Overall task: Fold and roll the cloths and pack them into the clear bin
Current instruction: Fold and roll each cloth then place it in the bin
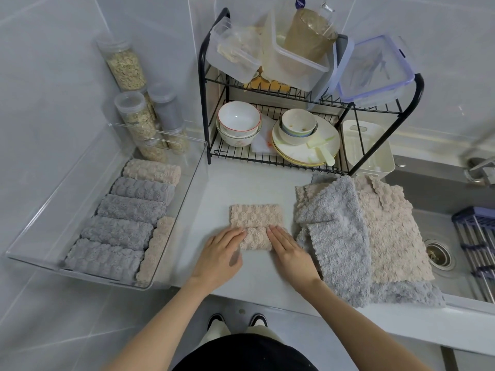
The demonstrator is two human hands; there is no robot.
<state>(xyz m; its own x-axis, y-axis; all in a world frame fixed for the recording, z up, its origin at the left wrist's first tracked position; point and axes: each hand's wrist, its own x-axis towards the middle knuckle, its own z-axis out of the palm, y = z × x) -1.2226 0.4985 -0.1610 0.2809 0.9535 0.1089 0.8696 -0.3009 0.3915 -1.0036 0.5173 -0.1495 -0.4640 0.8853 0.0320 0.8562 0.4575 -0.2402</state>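
Observation:
A folded beige cloth [256, 216] lies on the counter in front of me, its near end turned up into a short roll [255, 239]. My left hand [222, 253] lies flat with straight fingers on the roll's left end. My right hand [288, 247] lies flat on its right end. The clear bin [197, 167] stands at the left and holds several rolled cloths, grey ones [131, 208] in a row, a beige one [151, 171] at the far end and another beige one [156, 247] along the right wall. A pile of unfolded grey [334, 236] and beige cloths [388, 231] lies at the right.
A black dish rack [206, 108] with bowls, plates and plastic boxes stands behind the cloth. Jars of oats [126, 65] stand in the corner behind the bin. The sink [439, 253] opens at the right beside the pile. The counter edge runs just below my wrists.

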